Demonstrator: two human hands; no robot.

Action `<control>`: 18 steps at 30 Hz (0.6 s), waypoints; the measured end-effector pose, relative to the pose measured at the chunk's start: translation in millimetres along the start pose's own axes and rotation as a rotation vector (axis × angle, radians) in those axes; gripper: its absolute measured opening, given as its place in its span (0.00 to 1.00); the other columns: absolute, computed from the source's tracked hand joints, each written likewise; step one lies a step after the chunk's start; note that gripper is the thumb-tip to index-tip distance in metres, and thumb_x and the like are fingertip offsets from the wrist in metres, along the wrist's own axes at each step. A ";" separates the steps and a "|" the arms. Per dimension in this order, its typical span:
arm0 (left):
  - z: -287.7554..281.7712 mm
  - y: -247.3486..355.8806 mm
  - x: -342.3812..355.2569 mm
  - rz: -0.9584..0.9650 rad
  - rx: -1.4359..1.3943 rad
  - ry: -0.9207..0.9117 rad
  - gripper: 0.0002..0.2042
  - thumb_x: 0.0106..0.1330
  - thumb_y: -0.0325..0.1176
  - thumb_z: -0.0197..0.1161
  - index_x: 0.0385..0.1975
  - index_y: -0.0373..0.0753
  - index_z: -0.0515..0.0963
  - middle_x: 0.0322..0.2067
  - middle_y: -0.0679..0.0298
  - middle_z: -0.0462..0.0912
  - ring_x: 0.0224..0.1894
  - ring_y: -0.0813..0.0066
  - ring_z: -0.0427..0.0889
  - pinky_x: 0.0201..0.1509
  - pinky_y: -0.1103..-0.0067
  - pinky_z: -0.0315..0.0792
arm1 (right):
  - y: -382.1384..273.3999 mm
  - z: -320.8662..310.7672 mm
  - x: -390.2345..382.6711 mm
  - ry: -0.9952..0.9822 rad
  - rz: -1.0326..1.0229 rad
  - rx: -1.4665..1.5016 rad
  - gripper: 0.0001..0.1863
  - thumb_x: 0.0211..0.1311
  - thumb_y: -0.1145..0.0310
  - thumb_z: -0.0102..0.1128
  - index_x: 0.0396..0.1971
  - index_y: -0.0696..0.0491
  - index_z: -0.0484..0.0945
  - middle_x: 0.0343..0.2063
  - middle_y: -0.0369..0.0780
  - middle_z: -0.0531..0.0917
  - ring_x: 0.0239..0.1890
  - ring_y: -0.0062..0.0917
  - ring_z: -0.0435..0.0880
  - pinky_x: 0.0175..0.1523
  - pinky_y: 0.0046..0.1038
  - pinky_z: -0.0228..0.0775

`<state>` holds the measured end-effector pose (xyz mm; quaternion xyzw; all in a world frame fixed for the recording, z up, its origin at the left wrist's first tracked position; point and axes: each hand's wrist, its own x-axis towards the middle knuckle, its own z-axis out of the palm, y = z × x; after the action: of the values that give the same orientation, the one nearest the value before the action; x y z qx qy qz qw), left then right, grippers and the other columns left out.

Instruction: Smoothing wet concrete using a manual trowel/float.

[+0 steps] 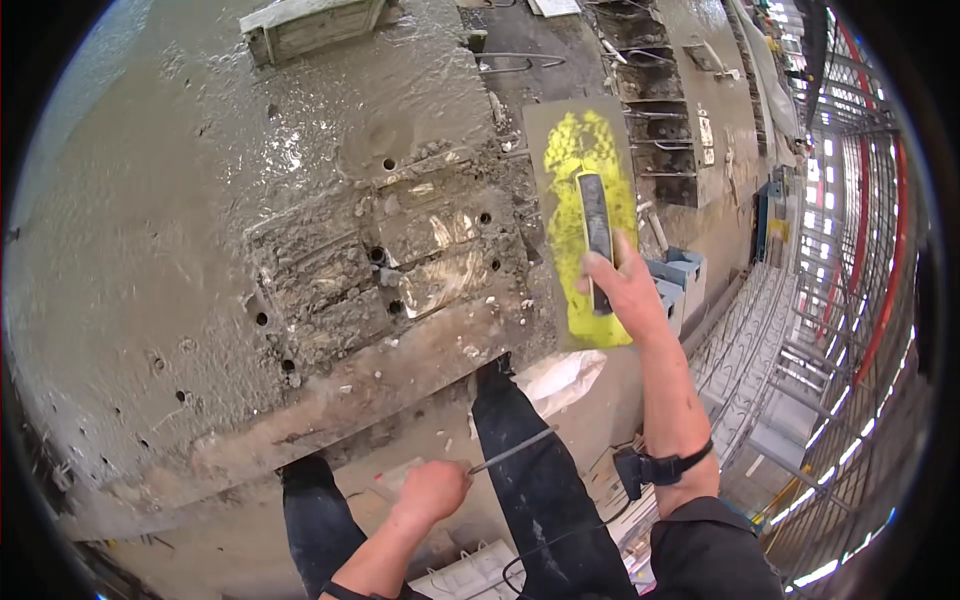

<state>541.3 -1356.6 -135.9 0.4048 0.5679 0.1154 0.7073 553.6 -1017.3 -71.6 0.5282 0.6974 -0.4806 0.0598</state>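
Observation:
My right hand [620, 280] grips the black handle of a flat finishing trowel [570, 140] with a yellow-coated back, held at the right of the wet concrete [140, 230]. Lower down, my left hand [436, 489] is closed on a thin metal rod [515, 446] that points up to the right across my leg; a pale piece at its other side is partly hidden. Above my hands, a rough patch of concrete [310, 250] surrounds recessed plates [440, 230] and several round holes.
A concrete-smeared block [310, 30] sits on the slab at the top. Bent bars and dark formwork [655, 130] run beside it. Grey-blue boxes [680, 275], a pale crumpled sheet [555, 380] and my legs [520, 490] lie below the slab's edge; rebar cages [840, 300] line the right.

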 end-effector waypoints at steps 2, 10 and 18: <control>-3.2 1.4 0.0 0.006 -0.017 0.004 0.12 0.63 0.41 0.51 0.37 0.43 0.77 0.31 0.52 0.81 0.36 0.51 0.79 0.39 0.60 0.73 | -3.1 12.8 -4.1 0.055 -0.107 -0.151 0.23 0.57 0.58 0.60 0.46 0.56 0.69 0.32 0.41 0.79 0.30 0.22 0.79 0.36 0.26 0.72; -4.8 -0.6 -1.5 -0.008 -0.026 0.011 0.12 0.62 0.41 0.51 0.38 0.43 0.77 0.31 0.51 0.81 0.36 0.49 0.79 0.39 0.60 0.73 | 37.1 41.5 13.7 0.091 -0.138 -0.800 0.27 0.57 0.56 0.56 0.52 0.54 0.60 0.38 0.54 0.78 0.37 0.48 0.79 0.43 0.45 0.71; -10.7 -2.1 1.0 0.006 -0.029 0.033 0.12 0.62 0.41 0.52 0.39 0.43 0.77 0.30 0.51 0.81 0.36 0.50 0.79 0.39 0.60 0.73 | 31.2 54.0 3.2 0.153 -0.159 -0.796 0.27 0.57 0.57 0.57 0.52 0.54 0.59 0.37 0.54 0.79 0.38 0.49 0.79 0.44 0.45 0.70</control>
<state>531.4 -1352.7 -138.4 0.3942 0.5763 0.1326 0.7035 554.1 -1055.4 -121.1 0.4425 0.8699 -0.1361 0.1700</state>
